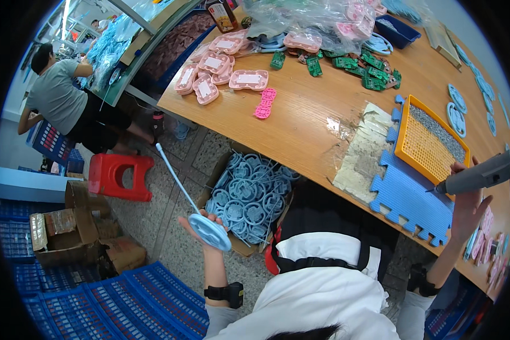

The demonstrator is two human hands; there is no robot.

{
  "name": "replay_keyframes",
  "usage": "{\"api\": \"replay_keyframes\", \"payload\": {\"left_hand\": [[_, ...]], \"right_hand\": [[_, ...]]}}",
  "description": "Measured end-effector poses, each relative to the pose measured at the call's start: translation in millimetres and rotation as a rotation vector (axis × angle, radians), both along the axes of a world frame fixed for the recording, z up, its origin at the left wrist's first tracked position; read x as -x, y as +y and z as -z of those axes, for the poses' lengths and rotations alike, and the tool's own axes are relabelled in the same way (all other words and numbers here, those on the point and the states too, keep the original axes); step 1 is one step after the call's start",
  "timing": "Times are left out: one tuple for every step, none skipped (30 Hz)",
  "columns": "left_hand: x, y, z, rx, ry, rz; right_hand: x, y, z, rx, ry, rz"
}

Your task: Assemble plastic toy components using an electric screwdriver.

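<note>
Hands apart: left hand (201, 224) grips blue disc part (209, 231) with long stem, above floor beside cardboard box (249, 195); right hand (467, 198) clamps grey power screwdriver (476, 175) over blue foam mat (408, 195) on desk (300, 122).

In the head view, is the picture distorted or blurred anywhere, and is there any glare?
Head view: fisheye bends the wooden table edge and leaves black corners; glare whitens the clear plastic bags; the left hand with its blue disc part and the right hand with the grey tool look sharp.
</note>
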State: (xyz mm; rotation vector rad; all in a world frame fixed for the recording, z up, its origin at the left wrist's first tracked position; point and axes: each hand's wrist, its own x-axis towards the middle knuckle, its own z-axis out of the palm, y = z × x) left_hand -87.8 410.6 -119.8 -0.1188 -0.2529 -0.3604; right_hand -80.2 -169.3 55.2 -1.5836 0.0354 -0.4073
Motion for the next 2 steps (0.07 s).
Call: {"api": "replay_keyframes", "payload": {"left_hand": [[-0.2, -3.9, -3.0, -0.098, -0.090, -0.064], [1.7, -11.3, -9.9, -0.193, -0.179, -0.129]], "right_hand": [[-0.5, 1.6, 2.0, -0.022, -0.005, 0.027], [-1.2, 2.1, 3.8, -0.043, -0.009, 0.053]]}}
